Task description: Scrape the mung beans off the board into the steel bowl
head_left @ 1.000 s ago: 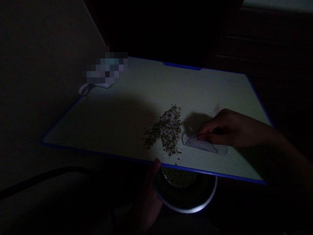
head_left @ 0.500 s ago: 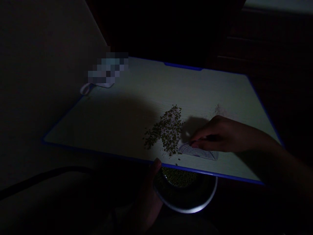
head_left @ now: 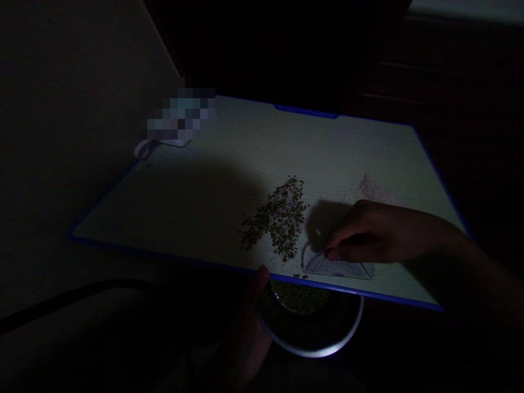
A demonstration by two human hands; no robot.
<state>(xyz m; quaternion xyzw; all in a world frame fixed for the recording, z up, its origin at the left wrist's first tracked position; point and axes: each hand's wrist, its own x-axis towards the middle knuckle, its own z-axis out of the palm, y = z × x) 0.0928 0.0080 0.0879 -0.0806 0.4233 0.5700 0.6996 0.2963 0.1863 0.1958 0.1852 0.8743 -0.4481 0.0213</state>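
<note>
Between its fingertips my right hand pinches a clear protractor, whose straight edge is close to the near rim of the pale board. Left of the protractor, small green beans, perhaps mung beans, lie in a loose heap mixed with pale grains. A few beans sit by the board's near edge. Under that edge my left hand grips a metal-rimmed bowl, thumb up beside the board. More green beans fill the bowl's bottom; the board hides its far side.
At the board's far left corner is a blurred-out pale object with a loop strap. A patch of pale grains lies beyond my right hand. A dark cable runs at the lower left. The room is very dim.
My right hand has brought the protractor nearer to the board's near edge. A bean or two shifted towards that edge. My left hand and the bowl stayed in place.
</note>
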